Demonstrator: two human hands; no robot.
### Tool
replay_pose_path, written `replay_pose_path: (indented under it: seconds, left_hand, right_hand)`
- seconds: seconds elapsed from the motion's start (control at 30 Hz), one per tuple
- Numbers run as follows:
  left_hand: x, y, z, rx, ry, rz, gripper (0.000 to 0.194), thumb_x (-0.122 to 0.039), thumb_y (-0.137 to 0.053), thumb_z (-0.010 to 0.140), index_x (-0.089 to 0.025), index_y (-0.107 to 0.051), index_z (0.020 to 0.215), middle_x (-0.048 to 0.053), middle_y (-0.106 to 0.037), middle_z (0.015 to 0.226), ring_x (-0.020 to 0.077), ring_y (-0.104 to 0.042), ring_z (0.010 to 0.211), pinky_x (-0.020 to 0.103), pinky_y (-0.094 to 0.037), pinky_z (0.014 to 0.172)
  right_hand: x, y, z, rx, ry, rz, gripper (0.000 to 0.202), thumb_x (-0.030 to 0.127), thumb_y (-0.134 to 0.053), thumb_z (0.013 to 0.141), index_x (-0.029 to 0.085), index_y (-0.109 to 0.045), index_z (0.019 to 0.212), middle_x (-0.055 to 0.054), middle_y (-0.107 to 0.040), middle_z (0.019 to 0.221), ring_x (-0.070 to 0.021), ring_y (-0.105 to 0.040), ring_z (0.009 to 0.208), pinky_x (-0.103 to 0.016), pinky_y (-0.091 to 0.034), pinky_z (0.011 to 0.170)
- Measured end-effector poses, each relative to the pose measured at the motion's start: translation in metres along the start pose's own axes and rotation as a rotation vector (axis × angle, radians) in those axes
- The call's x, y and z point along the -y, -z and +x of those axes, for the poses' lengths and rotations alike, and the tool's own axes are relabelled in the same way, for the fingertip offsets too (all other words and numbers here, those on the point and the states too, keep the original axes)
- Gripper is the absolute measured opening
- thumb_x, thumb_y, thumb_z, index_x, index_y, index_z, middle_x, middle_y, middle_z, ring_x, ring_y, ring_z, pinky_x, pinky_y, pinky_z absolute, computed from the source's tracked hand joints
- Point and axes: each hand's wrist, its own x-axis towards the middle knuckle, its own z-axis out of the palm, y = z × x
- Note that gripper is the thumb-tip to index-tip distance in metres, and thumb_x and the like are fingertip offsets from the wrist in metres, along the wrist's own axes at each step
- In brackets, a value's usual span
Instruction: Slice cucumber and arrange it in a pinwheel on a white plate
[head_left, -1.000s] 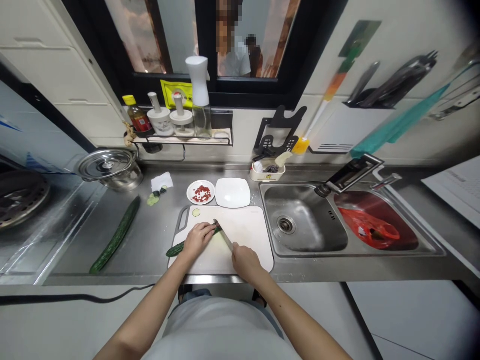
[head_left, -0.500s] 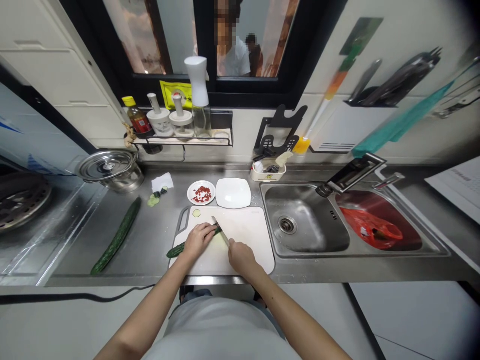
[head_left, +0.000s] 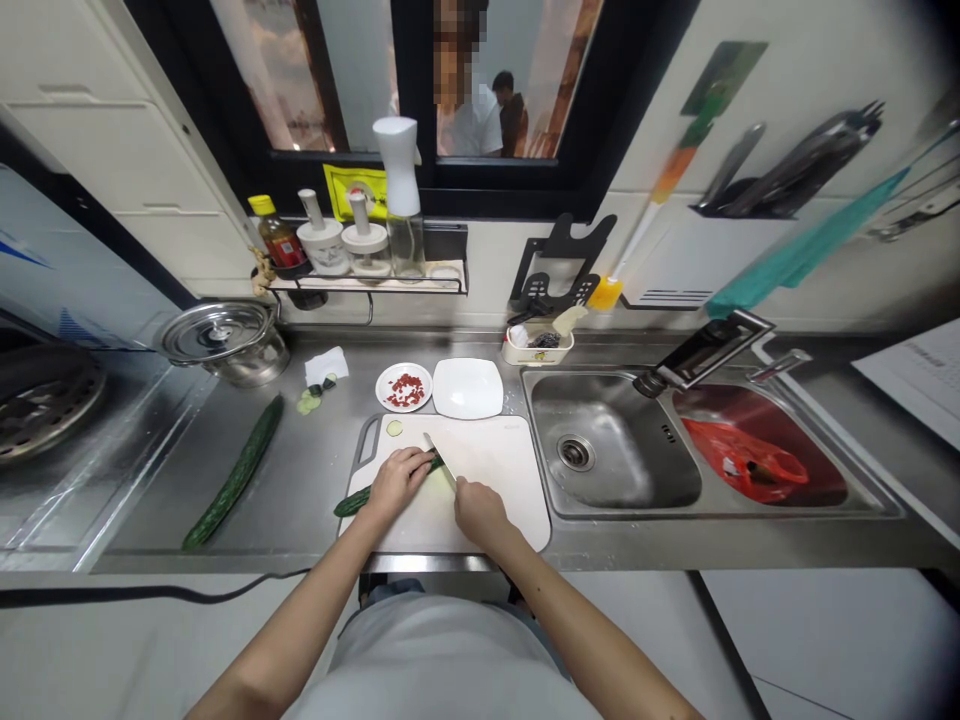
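On the white cutting board (head_left: pixel 499 455) lies a cucumber (head_left: pixel 352 502), one end sticking out to the left of my left hand (head_left: pixel 399 480). The fingers of that hand are bent over the cucumber and press on it. My right hand (head_left: pixel 481 512) is closed round the handle of a knife (head_left: pixel 442 458), whose blade stands at the cucumber's right end, close to my left fingertips. A pale round slice (head_left: pixel 394 428) rests at the board's upper left. Behind the board are a small plate (head_left: pixel 384 393) with red chopped pieces and a bare white plate (head_left: pixel 467 388).
Another cucumber (head_left: pixel 236 475) lies on the steel counter at left, near a lidded pot (head_left: pixel 259 352) and green scraps (head_left: pixel 307 403). At right is a double sink (head_left: pixel 622 460) with a red bag (head_left: pixel 757 462). Bottles stand on a rack (head_left: pixel 367 284) below the window.
The knife and my right hand have shifted very slightly to the left. My left hand stays on the cucumber.
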Motion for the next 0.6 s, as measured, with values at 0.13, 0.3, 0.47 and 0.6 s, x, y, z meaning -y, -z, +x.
replay_pose_path:
  seconds: [0.13,0.3,0.47,0.6]
  left_hand:
    - [0.000,0.000,0.000,-0.001,0.005,0.001,0.027,-0.032,-0.047,0.093,-0.026,-0.068,0.110,0.005,-0.067,0.100,0.0186,-0.059,0.093,0.032,-0.047,0.084]
    - [0.000,0.000,0.001,0.001,0.013,-0.001,0.027,-0.033,-0.048,0.093,-0.026,-0.068,0.109,0.005,-0.067,0.100,0.0188,-0.059,0.094,0.032,-0.047,0.085]
    - [0.001,0.000,0.001,0.002,0.011,0.000,0.027,-0.032,-0.048,0.093,-0.026,-0.068,0.109,0.005,-0.067,0.100,0.0189,-0.059,0.094,0.032,-0.047,0.085]
    - [0.001,0.000,0.001,-0.007,0.008,-0.008,0.027,-0.032,-0.048,0.093,-0.025,-0.068,0.110,0.005,-0.067,0.100,0.0187,-0.058,0.093,0.033,-0.047,0.085]
  right_hand:
    - [-0.001,-0.003,0.000,0.006,-0.011,0.004,0.034,0.011,-0.029,0.091,0.011,-0.058,0.109,-0.016,-0.069,0.093,-0.0233,-0.065,0.095,-0.030,-0.045,0.077]
    - [-0.003,0.002,-0.014,0.062,-0.044,-0.010,0.033,0.010,-0.032,0.090,0.011,-0.058,0.110,-0.015,-0.069,0.094,-0.0236,-0.065,0.097,-0.030,-0.045,0.077]
    - [0.000,0.001,-0.008,0.058,-0.042,-0.015,0.033,0.009,-0.033,0.089,0.012,-0.058,0.110,-0.016,-0.069,0.096,-0.0230,-0.064,0.097,-0.029,-0.044,0.077]
    - [0.001,-0.004,0.003,0.021,-0.015,-0.014,0.032,0.010,-0.032,0.090,0.012,-0.058,0.109,-0.016,-0.069,0.096,-0.0229,-0.065,0.097,-0.030,-0.044,0.077]
